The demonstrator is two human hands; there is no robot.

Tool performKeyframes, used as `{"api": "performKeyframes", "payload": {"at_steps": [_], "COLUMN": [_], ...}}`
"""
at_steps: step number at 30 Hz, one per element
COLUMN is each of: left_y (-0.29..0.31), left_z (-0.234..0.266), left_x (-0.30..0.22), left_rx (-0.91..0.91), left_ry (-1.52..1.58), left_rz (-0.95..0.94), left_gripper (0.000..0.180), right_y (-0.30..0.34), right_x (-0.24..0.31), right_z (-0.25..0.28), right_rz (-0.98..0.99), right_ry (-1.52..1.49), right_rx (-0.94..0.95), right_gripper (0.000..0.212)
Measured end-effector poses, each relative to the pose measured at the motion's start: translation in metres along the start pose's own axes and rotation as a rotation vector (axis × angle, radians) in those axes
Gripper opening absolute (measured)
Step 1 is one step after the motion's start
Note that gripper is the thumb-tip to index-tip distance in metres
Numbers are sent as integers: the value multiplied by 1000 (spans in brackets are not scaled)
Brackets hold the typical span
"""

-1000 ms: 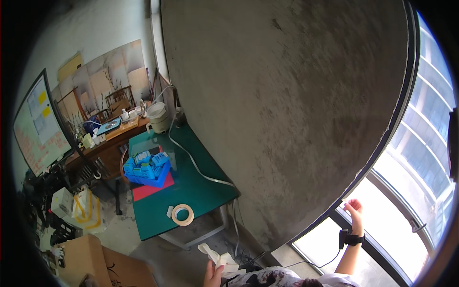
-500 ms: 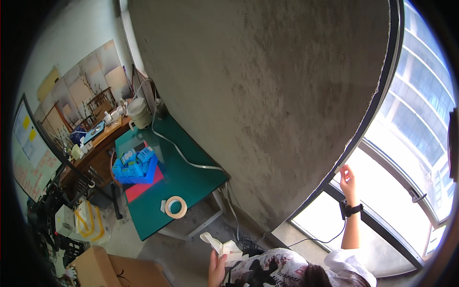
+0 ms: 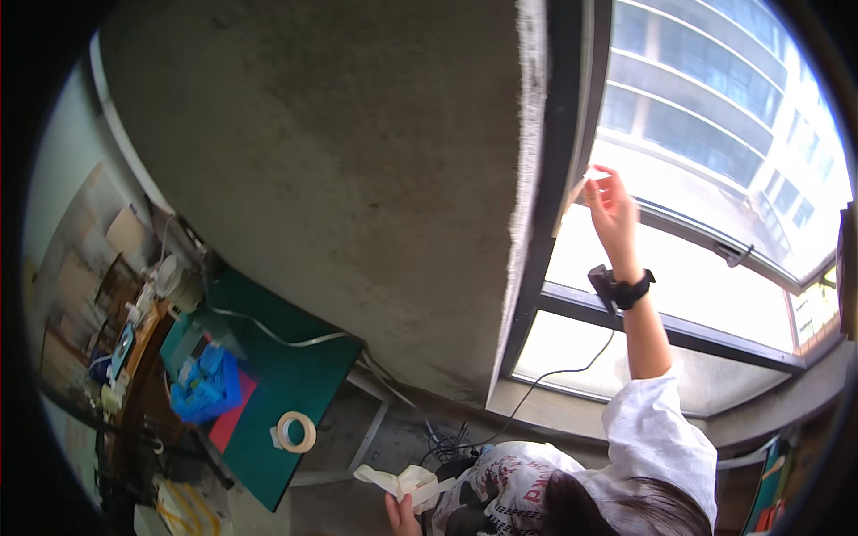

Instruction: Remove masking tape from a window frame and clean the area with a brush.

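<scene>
My right hand (image 3: pixel 613 210) is raised at the dark window frame (image 3: pixel 559 170), thumb and fingers pinched on the upper end of a thin tan strip that looks like masking tape (image 3: pixel 565 213). The strip lies along the frame below the fingers; how much of it sticks there I cannot tell. Around my right wrist is a black band (image 3: pixel 631 290) with a small box and a cable. Low in front of my body, my left hand (image 3: pixel 402 513) is closed on a crumpled cream-white sheet (image 3: pixel 407 483), either paper or cloth.
On the green table (image 3: pixel 268 473) at left lie a roll of masking tape (image 3: pixel 296 432) and a blue bin (image 3: pixel 213 393) of blue boxes. A bare grey wall (image 3: pixel 357 179) fills the middle. A black cable (image 3: pixel 554 375) trails from my wrist to the floor.
My right hand has climbed higher along the window frame, and more of the tan strip now shows. The view has swung to the right. My left hand keeps the crumpled sheet.
</scene>
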State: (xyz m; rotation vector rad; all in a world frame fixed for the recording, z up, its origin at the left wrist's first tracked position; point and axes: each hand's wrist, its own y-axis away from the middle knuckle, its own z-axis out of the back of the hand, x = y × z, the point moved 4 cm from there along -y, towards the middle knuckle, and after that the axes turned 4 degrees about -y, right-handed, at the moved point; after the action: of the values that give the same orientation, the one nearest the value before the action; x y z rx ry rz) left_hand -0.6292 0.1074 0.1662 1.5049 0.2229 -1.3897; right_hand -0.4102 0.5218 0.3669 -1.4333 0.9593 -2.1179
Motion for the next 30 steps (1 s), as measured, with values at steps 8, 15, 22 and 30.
{"api": "performKeyframes", "payload": {"at_steps": [8,15,22,30], "left_y": [-20,-40,-32,-22], "left_z": [-2,-12,-9,-5], "left_x": [26,43,52,54], "left_rx": [88,220,278,268], "left_ry": [27,355,400,430], "left_rz": [-85,-136,-218,-290], "left_gripper": [54,52,47,46], "right_y": [51,43,25,-25], "right_x": [-72,-60,-64,3], "right_z": [-15,3,-4,139], "right_rz": [-652,-640,-541,105], "right_ry": [-528,-749,-692,-288], "right_rx": [522,553,696,22], "right_gripper": [79,53,25,30]}}
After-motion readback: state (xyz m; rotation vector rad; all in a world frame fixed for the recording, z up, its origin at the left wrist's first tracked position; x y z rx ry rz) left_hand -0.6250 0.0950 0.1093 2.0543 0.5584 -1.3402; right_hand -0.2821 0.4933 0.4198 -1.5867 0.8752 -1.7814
